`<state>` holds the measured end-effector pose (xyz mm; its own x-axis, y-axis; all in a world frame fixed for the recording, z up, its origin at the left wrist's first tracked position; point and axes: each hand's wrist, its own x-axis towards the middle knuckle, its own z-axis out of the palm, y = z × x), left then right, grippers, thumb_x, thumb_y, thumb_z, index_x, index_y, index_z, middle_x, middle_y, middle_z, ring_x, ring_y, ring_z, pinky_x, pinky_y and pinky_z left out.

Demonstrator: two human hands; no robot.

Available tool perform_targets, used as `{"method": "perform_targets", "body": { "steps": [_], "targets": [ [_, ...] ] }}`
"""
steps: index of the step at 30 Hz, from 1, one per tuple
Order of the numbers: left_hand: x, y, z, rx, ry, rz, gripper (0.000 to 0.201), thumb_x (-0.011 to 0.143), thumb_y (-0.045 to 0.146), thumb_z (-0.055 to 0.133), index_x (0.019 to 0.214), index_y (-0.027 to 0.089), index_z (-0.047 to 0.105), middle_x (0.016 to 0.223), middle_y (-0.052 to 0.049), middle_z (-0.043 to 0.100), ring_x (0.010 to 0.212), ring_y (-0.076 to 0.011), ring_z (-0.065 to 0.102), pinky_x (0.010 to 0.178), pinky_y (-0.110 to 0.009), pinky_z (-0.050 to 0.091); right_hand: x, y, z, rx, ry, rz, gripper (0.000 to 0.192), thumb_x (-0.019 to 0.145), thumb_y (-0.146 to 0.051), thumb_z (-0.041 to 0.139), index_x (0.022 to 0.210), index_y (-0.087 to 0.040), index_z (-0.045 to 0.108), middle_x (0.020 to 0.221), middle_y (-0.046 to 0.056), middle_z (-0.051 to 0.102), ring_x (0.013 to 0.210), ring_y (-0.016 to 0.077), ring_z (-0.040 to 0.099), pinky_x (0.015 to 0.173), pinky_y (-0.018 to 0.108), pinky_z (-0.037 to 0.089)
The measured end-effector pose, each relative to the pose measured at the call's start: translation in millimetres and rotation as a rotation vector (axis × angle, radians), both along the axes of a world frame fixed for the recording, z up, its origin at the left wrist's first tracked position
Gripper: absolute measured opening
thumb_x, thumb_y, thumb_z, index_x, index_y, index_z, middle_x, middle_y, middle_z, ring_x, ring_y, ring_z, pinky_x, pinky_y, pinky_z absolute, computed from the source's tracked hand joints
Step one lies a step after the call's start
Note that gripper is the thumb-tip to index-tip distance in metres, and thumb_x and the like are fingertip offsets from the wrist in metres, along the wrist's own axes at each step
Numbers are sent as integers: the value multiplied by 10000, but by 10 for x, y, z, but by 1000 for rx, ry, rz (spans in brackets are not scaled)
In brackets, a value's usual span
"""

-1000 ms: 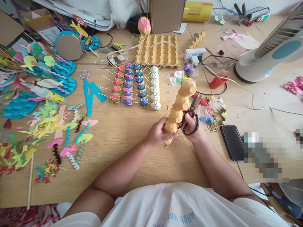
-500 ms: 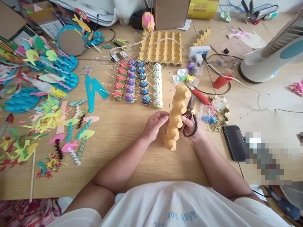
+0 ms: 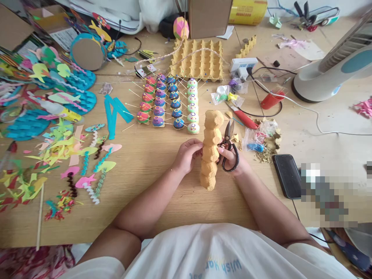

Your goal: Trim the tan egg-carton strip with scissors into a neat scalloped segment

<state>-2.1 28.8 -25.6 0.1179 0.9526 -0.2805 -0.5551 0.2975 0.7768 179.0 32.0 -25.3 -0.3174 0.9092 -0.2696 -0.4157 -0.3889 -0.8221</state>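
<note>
The wooden worktop [image 3: 162,201] carries everything, and its near edge in front of the person is the only wide bare part; the left side is covered with coloured paper shapes [image 3: 55,151] up to the left edge. At the right edge stands a white fan [image 3: 334,69], and its cable crosses the worktop toward the middle. Near the far edge lies a yellow egg tray [image 3: 197,60], and just in front of it stand rows of painted egg cups [image 3: 170,102] with pins. A black phone [image 3: 287,175] lies toward the near right corner. In the middle, the strip of egg-carton cups [image 3: 210,149] is held upright between both hands. The left hand [image 3: 186,155] grips its left side with closed fingers. The right hand [image 3: 234,157] touches its right side and holds black scissors [image 3: 228,149], blades pointing away, probably shut.
</note>
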Motion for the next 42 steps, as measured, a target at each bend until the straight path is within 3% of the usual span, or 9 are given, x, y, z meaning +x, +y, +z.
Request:
{"method": "perform_targets", "body": {
  "steps": [4, 8, 12, 16, 18, 23, 31, 35, 42],
  "targets": [
    [26, -7, -20, 70, 132, 128, 287, 784, 416, 848, 723, 168, 715, 616, 12, 660, 590, -96, 575, 597, -223, 445, 3, 6, 27, -26, 57, 12, 508, 681, -429, 943, 1036, -295, 605, 790, -52, 631, 659, 138, 605, 549, 256, 506],
    [36, -26, -62, 216, 203, 160, 314, 849, 493, 820, 903, 187, 777, 804, -17, 746, 734, -120, 652, 721, -243, 510, -1, 9, 52, -63, 100, -3, 511, 662, -390, 962, 1018, -294, 608, 782, -61, 616, 644, 121, 585, 543, 240, 503],
    [40, -69, -60, 237, 111, -44, 443, 894, 576, 758, 1141, 210, 716, 961, -48, 764, 791, -151, 700, 717, -269, 536, -11, 10, 50, -58, 60, -29, 518, 660, -388, 966, 1023, -282, 612, 763, -74, 587, 654, 109, 586, 561, 225, 527],
    [46, -85, -33, 266, -66, -228, 727, 783, 590, 860, 1349, 267, 538, 1102, -67, 752, 805, -194, 744, 721, -324, 584, -27, 11, 39, -41, -11, -55, 535, 652, -408, 973, 1013, -262, 606, 776, -75, 602, 622, 92, 581, 555, 219, 531],
    [47, -80, -23, 263, -65, -236, 768, 740, 514, 917, 1351, 282, 515, 1088, -44, 747, 802, -189, 746, 740, -330, 598, -36, 5, 42, -16, -32, -52, 546, 649, -422, 975, 1010, -262, 597, 766, -77, 606, 593, 88, 571, 549, 224, 525],
    [36, -72, 19, 221, -59, -197, 544, 777, 370, 901, 1222, 269, 604, 1045, -7, 738, 818, -149, 736, 771, -292, 593, -37, -12, 86, 110, -133, -61, 505, 729, -502, 918, 1030, -263, 589, 750, -64, 617, 606, 100, 581, 574, 243, 523],
    [-30, -62, 100, 100, -149, -86, 494, 704, 459, 911, 1127, 286, 724, 926, -8, 753, 700, -160, 667, 630, -283, 544, 43, 49, 68, 399, -573, -128, 474, 762, -532, 864, 1032, -264, 581, 730, -50, 568, 612, 122, 514, 551, 260, 410],
    [-69, -64, 121, 60, -193, -107, 430, 700, 548, 892, 1031, 319, 743, 883, 3, 754, 725, -181, 683, 600, -288, 522, 72, 35, -12, 499, -764, -73, 370, 837, -485, 795, 1053, -246, 614, 736, -30, 585, 635, 137, 533, 579, 271, 414],
    [-91, -55, 113, 37, -222, -147, 468, 700, 510, 862, 1103, 324, 715, 870, 5, 738, 732, -183, 686, 610, -288, 526, 97, -28, 14, 642, -948, -48, 299, 930, -511, 665, 994, -220, 662, 666, -21, 585, 573, 132, 486, 555, 272, 368]
  ]
}}
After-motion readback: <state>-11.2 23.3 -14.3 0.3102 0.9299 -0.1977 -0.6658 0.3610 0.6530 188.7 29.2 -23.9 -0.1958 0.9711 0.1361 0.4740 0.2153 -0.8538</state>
